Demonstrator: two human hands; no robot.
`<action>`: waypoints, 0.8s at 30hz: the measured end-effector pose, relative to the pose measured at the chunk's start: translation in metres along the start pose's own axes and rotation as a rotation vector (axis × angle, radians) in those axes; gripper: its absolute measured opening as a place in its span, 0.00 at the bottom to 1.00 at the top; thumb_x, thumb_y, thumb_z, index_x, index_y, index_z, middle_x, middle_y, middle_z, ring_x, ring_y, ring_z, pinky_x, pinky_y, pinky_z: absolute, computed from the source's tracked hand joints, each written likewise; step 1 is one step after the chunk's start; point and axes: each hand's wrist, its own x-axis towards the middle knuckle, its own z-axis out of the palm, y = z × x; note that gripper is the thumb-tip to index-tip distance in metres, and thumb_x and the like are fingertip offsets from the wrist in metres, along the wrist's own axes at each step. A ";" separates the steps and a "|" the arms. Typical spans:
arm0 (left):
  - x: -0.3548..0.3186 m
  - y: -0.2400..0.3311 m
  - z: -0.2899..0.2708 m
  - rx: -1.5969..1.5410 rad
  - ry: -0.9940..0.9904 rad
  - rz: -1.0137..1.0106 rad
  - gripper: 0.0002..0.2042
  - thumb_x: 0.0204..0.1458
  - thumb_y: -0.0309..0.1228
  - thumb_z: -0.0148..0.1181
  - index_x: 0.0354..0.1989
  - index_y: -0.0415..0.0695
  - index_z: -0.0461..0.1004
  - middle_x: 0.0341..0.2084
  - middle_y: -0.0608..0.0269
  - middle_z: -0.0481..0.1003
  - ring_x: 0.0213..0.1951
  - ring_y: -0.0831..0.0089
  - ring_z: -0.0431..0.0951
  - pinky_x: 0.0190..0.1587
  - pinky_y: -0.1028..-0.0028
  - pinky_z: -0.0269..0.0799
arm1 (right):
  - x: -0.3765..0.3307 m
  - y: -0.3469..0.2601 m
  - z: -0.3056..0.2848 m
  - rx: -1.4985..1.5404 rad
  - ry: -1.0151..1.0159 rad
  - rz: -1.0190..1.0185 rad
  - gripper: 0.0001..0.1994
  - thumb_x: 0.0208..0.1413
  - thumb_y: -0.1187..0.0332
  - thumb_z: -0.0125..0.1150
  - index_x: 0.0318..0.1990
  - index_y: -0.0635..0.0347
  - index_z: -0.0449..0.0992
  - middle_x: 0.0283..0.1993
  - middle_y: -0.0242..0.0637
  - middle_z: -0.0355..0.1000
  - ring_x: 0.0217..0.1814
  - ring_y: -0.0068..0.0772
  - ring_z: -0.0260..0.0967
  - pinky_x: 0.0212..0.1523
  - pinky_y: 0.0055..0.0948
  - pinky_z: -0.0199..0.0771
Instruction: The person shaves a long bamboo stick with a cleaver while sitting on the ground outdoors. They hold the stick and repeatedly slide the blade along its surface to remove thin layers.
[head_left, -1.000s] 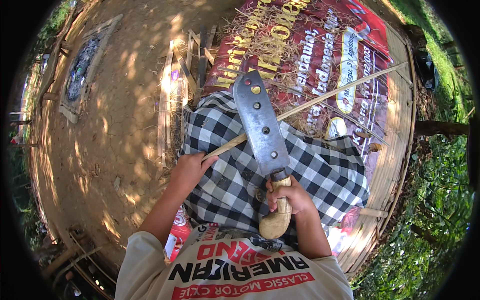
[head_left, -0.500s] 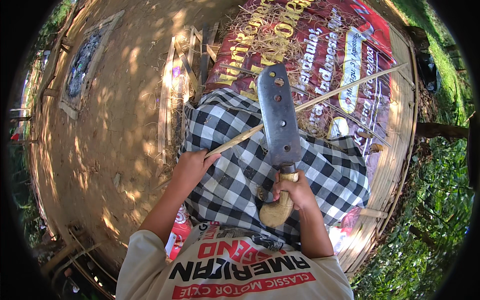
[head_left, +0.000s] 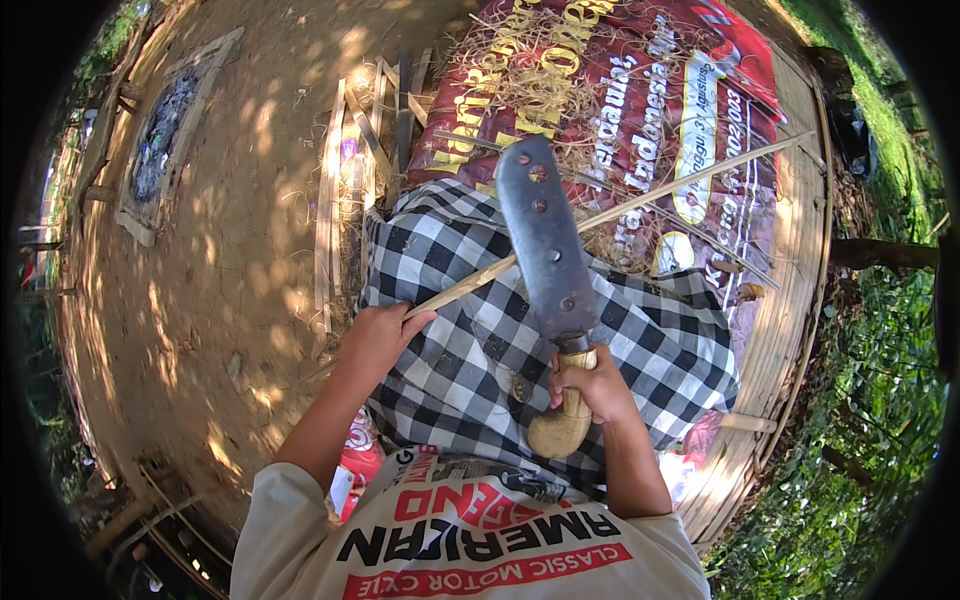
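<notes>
My right hand (head_left: pixel 590 385) is wrapped round the pale wooden grip of a broad cleaver (head_left: pixel 548 235). Its dark blade has a row of holes and points away from me, leaning slightly left. A long, thin wooden strip (head_left: pixel 690 182) runs slantwise from lower left to far right, passing behind the blade. Toward its near end my left hand (head_left: pixel 378 335) grips this strip, thumb laid along it. Whether the blade touches the strip I cannot tell. A black-and-white checkered cloth (head_left: pixel 440 250) covers my lap under both hands.
Curly shavings (head_left: pixel 520 75) litter a dark red printed banner (head_left: pixel 640 130) ahead. Bamboo slats (head_left: pixel 800 270) edge the platform on the right. Several wooden strips (head_left: pixel 325 220) stand along the left side. Beyond lies bare earth (head_left: pixel 230 180) with a framed ash pit (head_left: pixel 165 130).
The cleaver's blade has tilted a little to the left, and its grip has shifted slightly right. My left hand and the strip have barely moved.
</notes>
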 end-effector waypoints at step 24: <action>0.004 0.002 -0.001 -0.121 -0.021 -0.076 0.26 0.54 0.51 0.57 0.23 0.34 0.75 0.17 0.41 0.72 0.23 0.43 0.74 0.26 0.56 0.69 | 0.001 -0.004 0.006 0.151 0.033 -0.072 0.08 0.39 0.81 0.56 0.30 0.67 0.69 0.19 0.39 0.68 0.18 0.32 0.68 0.21 0.31 0.70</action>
